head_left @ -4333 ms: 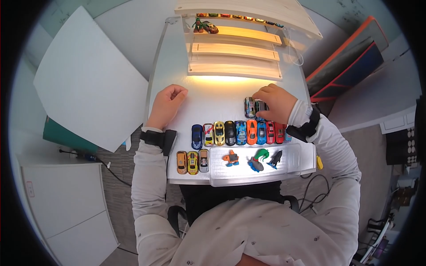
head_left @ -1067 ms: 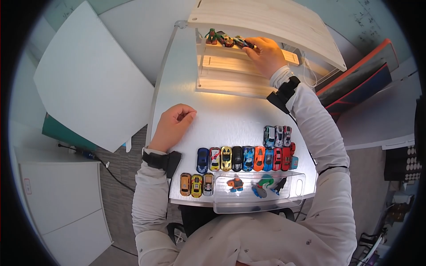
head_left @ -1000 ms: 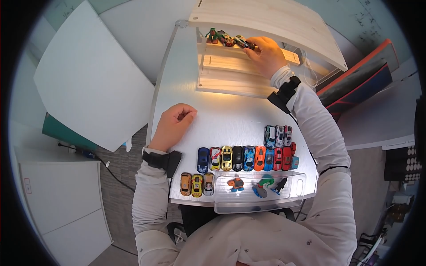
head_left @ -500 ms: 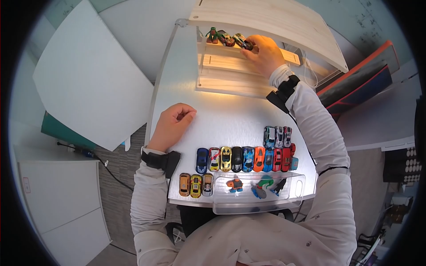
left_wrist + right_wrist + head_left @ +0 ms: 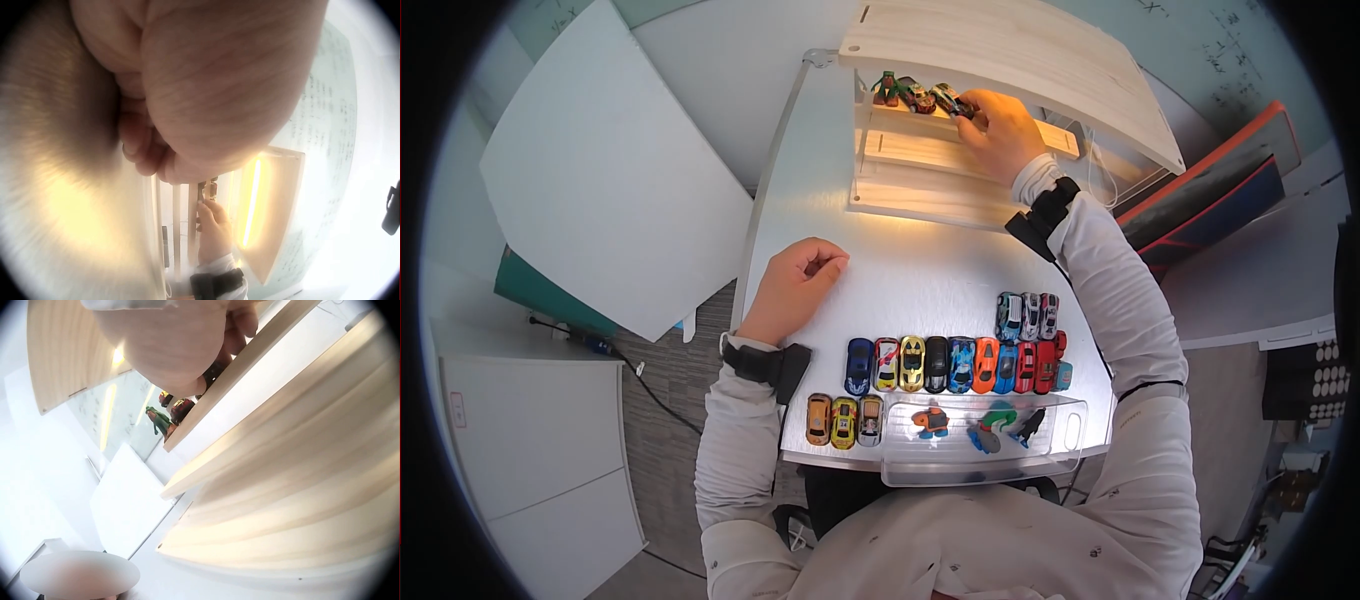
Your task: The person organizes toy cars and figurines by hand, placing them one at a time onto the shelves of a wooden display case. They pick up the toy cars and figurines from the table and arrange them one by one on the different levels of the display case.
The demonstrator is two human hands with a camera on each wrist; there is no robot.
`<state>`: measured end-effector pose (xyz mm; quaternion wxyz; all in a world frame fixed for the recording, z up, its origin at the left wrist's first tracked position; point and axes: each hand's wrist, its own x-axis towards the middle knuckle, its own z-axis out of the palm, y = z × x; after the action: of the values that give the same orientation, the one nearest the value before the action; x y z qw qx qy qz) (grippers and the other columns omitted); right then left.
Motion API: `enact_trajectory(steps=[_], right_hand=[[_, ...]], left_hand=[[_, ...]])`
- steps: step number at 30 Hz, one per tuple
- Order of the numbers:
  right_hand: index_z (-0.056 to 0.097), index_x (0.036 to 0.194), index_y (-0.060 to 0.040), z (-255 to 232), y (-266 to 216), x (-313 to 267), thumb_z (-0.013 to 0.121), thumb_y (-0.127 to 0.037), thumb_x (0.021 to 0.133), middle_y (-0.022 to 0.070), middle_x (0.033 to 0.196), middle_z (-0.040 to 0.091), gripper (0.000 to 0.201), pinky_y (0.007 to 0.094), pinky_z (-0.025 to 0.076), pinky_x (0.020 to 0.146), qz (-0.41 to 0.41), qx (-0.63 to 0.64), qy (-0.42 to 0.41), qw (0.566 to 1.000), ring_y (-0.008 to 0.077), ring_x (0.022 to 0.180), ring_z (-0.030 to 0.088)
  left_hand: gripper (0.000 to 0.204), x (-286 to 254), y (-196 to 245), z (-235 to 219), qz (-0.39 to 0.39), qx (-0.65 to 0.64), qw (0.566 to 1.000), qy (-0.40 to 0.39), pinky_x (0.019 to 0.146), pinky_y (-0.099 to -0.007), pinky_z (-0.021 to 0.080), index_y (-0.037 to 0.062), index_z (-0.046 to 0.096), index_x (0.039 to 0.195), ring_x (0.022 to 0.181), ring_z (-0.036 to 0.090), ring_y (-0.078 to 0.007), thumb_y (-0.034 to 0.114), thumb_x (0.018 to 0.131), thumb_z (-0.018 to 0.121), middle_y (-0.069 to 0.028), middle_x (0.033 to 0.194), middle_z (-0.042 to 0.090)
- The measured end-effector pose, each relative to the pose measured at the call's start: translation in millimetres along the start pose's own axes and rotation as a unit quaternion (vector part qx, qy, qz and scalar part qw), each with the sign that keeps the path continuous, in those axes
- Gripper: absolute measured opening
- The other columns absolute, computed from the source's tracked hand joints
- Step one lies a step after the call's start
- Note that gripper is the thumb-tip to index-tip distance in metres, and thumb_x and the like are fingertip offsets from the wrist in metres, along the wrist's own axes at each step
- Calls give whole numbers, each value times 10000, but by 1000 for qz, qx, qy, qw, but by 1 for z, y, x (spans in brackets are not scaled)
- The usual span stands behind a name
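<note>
"What colours have you got there?"
"My dark blue car point(image 5: 858, 366), my black car point(image 5: 936, 363) and my orange car point(image 5: 985, 363). My patchy car point(image 5: 886, 363) is white, red and yellow."
"And that toy point(image 5: 933, 421)?"
"Orange and blue! My bendy toy point(image 5: 998, 413) is green, grey and blue."
"What about the shelf point(image 5: 294, 506)?"
"It's pale wood with wavy stripes."
"And your shirt point(image 5: 1000, 530)?"
"Mine is creamy white with little dark marks. My wrist straps point(image 5: 757, 365) are black."

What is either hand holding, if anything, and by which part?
The right hand pinches a toy car by the end nearest that hand; whether front or rear cannot be told. The left hand shows nothing held.
</note>
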<state>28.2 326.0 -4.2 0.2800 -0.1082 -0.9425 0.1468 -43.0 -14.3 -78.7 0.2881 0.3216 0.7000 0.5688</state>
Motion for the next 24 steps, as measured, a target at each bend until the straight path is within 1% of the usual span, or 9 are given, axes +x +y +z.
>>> enact_trajectory(steps=[2,11,14,19,22,24], right_hand=[[670,1122,-17,1,1,0,674,-212,899,179,889,692,296,443,521,830,-4,2,4,1000,366,905,653],[670,1117,-14,3,-1,3,672,-220,905,178,881,690,296,447,518,838,-4,3,-4,1000,376,915,645],[670,1116,-14,5,1,4,673,-226,907,178,881,690,298,444,517,840,-15,-2,1,1000,379,918,642],[668,1114,-11,4,-1,5,674,-234,909,182,893,696,303,442,517,842,-4,3,-11,1000,381,924,646],[666,1115,-6,7,2,5,674,-234,910,183,894,699,307,441,521,829,-24,-3,3,1000,376,907,652],[667,1116,-3,7,2,6,676,-234,909,183,889,698,310,438,524,818,-21,-5,2,1000,371,893,655]], left_hand=[[92,-1,3,2,7,1,1000,3,712,-206,467,7,670,1027,804,572,-41,90,997,644,19,893,662],[97,0,0,1,7,8,1000,1,710,-205,465,10,671,1036,801,570,-42,94,1000,638,16,899,663],[127,0,0,-1,-5,7,1000,-3,759,-243,505,7,684,1050,849,619,-77,116,985,675,-22,948,702],[124,0,1,-1,-7,4,1000,-3,760,-242,504,6,682,1048,849,616,-75,113,986,675,-18,944,698],[122,1,1,0,-4,1,1000,-3,760,-240,503,5,681,1049,849,615,-74,109,986,675,-16,942,696],[113,0,1,0,1,-1,1000,0,747,-230,492,6,679,1044,835,603,-64,103,989,666,-6,925,687]])
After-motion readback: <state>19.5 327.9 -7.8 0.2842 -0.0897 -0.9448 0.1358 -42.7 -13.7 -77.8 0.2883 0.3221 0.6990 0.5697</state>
